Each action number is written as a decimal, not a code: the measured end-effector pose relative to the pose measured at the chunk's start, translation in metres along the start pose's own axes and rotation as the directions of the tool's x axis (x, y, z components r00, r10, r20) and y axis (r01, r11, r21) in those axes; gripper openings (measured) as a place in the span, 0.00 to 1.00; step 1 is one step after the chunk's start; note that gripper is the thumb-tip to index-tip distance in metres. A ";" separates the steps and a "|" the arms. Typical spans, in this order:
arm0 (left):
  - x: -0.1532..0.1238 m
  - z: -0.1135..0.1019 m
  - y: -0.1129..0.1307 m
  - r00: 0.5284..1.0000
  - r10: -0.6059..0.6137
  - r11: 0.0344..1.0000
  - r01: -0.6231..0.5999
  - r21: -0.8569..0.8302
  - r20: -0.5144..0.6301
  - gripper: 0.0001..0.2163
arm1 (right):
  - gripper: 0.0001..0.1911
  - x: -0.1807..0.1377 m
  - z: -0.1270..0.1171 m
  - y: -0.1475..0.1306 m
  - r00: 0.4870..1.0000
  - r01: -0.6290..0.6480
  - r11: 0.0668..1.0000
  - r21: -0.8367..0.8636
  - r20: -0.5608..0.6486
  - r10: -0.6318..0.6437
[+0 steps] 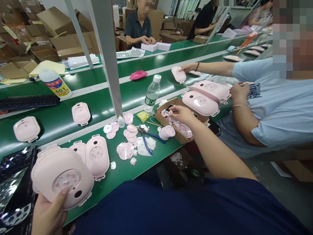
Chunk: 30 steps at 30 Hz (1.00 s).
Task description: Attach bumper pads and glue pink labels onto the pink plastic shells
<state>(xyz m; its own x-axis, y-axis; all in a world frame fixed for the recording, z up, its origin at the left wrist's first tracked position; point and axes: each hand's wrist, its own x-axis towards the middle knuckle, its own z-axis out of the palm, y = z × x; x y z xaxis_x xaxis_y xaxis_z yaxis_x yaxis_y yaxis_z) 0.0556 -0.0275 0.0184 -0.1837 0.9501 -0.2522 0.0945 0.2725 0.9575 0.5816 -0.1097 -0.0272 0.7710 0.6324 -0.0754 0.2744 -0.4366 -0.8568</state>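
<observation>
Low at the near-left: pink shell [62, 178], round window facing up, gripped in left hand [50, 212] from below, thumb pressed on its face by the window. Just beyond that hand, on the green table [114, 182]: two more pink shells [94, 156] lying flat, side by side. Left of the hand, a shiny black bag [14, 176].

Right hand [179, 114] stretched well away from the held shell, fingers curled over a cardboard box [182, 137] of round pink stickers [181, 129], fingertips pinching something small; what exactly, cannot tell. Just beneath that hand, a small stack of discs [167, 132]. Between the two hands: loose sticker discs [127, 143], blue-handled pliers [148, 138], a small glue bottle [120, 121], a bag of yellow bits [143, 116], a water bottle [152, 94].

Beyond the right hand: a co-worker in a light blue shirt [276, 107], stacked pink shells [204, 98] at the near hand, the far hand on another shell [179, 74]. Farther back on the belt: single pink shells [80, 113], a magenta part [138, 75], a white bottle marked 401 [55, 83], another person seated at white boxes [156, 46].
</observation>
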 end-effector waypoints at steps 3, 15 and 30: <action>-0.002 0.000 0.002 1.000 -0.010 1.000 0.010 -0.002 0.014 0.35 | 0.19 -0.002 -0.003 -0.006 1.000 0.010 0.998 -0.062 -0.012 -0.011; 0.011 -0.013 -0.015 0.990 0.010 0.999 -0.004 -0.044 0.141 0.28 | 0.16 -0.085 0.015 -0.053 0.969 0.240 0.970 0.036 0.053 -0.242; -0.001 -0.011 -0.029 0.983 0.080 0.994 -0.067 -0.081 0.164 0.31 | 0.19 -0.206 0.142 -0.084 0.677 -0.246 0.634 0.733 0.598 -0.429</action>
<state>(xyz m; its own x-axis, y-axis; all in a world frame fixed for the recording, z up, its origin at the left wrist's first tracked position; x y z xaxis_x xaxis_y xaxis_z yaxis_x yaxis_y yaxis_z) 0.0419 -0.0386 -0.0077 -0.0125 0.9808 -0.1947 0.0269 0.1950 0.9804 0.3185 -0.1122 -0.0117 0.0599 0.9981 0.0116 -0.4372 0.0367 -0.8986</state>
